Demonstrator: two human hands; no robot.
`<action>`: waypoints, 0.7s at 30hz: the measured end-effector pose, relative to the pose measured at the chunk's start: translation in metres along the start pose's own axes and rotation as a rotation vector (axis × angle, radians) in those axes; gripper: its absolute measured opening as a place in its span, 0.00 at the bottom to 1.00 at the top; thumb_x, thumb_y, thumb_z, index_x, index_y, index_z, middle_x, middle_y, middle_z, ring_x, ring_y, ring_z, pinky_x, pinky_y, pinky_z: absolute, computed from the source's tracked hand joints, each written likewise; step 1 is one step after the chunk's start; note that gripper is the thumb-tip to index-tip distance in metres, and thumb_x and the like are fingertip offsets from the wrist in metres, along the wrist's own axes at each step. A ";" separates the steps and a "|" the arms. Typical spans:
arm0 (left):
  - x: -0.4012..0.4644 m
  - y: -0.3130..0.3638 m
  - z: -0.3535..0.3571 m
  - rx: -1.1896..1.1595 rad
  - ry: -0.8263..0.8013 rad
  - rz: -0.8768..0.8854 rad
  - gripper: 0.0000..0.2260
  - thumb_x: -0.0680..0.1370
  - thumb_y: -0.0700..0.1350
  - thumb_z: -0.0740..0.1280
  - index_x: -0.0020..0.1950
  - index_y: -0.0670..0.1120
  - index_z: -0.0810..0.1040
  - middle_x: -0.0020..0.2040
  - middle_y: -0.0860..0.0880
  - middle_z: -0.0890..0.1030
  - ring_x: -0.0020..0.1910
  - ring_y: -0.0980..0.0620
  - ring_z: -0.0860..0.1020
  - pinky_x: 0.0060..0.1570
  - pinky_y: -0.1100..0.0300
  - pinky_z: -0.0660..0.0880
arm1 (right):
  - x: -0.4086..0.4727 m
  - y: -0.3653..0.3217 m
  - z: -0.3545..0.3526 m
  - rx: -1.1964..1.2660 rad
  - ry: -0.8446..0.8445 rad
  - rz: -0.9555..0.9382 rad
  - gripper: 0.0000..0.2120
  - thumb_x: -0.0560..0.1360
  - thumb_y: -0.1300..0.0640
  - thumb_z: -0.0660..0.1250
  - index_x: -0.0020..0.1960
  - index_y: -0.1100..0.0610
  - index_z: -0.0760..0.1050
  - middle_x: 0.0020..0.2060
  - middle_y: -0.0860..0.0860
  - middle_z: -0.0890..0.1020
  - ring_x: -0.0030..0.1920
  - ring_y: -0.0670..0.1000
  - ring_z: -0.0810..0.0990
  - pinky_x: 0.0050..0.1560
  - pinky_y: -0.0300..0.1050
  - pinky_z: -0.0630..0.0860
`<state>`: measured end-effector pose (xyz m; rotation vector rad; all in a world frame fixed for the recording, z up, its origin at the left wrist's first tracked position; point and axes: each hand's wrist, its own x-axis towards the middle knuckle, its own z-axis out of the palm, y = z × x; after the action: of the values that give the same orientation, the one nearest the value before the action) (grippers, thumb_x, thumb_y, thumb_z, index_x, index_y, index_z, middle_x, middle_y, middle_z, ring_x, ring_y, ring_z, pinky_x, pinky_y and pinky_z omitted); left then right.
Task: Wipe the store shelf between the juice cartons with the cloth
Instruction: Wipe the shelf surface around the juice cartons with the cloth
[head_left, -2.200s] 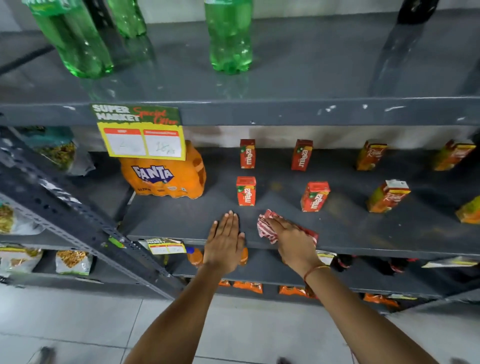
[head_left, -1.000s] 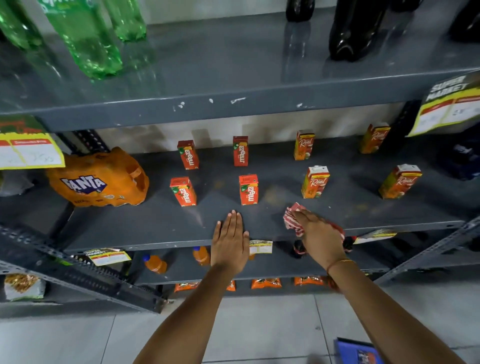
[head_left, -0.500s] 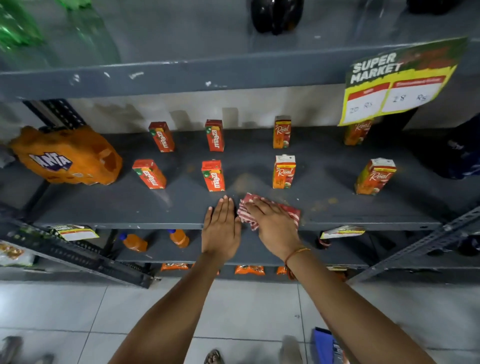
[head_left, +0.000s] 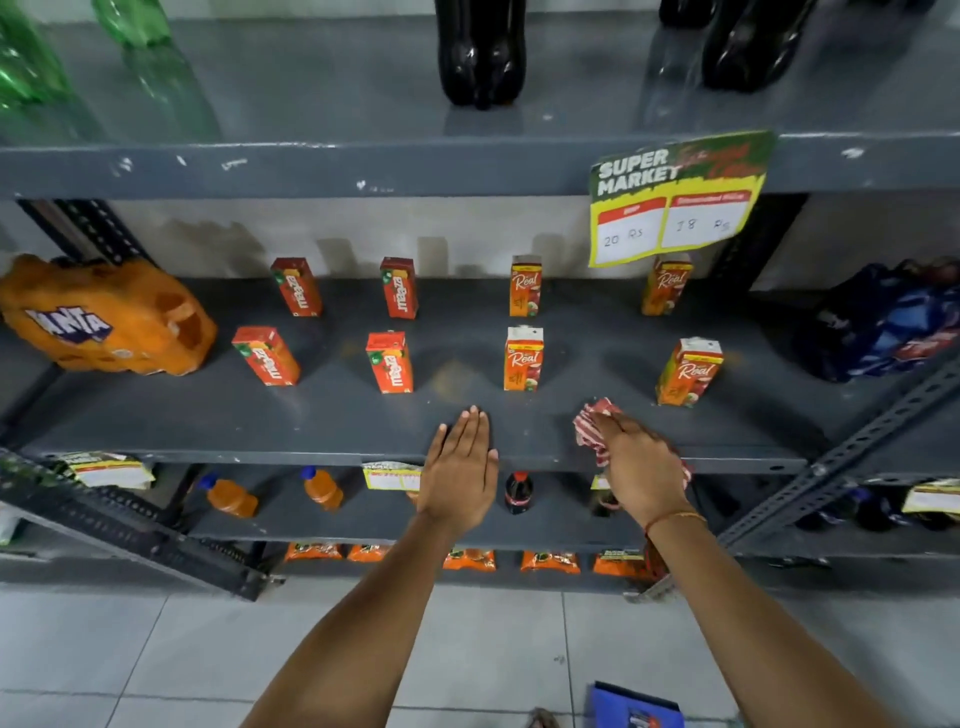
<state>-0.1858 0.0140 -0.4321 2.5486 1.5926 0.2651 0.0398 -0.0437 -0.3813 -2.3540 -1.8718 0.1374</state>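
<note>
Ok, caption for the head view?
Right hand presses cloth on shelf before juice cartons; left hand lies flat.

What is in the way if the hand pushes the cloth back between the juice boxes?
Nothing visible blocks it. The right hand presses the cloth at the shelf front, facing the open lane between two front Real cartons. The back-row cartons stand to either side. The left hand lies flat beside it.
</note>
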 end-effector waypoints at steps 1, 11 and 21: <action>0.001 0.004 0.000 -0.004 -0.005 0.008 0.26 0.81 0.53 0.38 0.78 0.44 0.46 0.79 0.48 0.49 0.77 0.53 0.45 0.74 0.55 0.39 | 0.001 0.007 -0.004 -0.018 -0.026 0.028 0.27 0.74 0.66 0.60 0.71 0.51 0.66 0.61 0.57 0.79 0.56 0.63 0.80 0.51 0.58 0.80; 0.013 0.035 0.012 -0.034 0.066 0.021 0.27 0.80 0.51 0.42 0.75 0.41 0.60 0.75 0.44 0.63 0.75 0.49 0.59 0.74 0.52 0.49 | 0.002 -0.034 0.010 0.063 -0.046 -0.258 0.34 0.74 0.68 0.59 0.75 0.45 0.60 0.75 0.47 0.65 0.69 0.56 0.70 0.59 0.54 0.76; 0.025 0.057 0.014 -0.025 0.015 0.051 0.29 0.78 0.54 0.37 0.77 0.43 0.51 0.78 0.47 0.55 0.77 0.52 0.50 0.74 0.56 0.42 | 0.001 0.043 -0.005 -0.041 -0.037 -0.063 0.30 0.74 0.67 0.58 0.73 0.49 0.63 0.71 0.51 0.69 0.60 0.61 0.76 0.50 0.57 0.80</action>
<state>-0.1219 0.0116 -0.4321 2.5767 1.5216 0.3087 0.0823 -0.0523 -0.3828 -2.3314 -1.9820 0.1380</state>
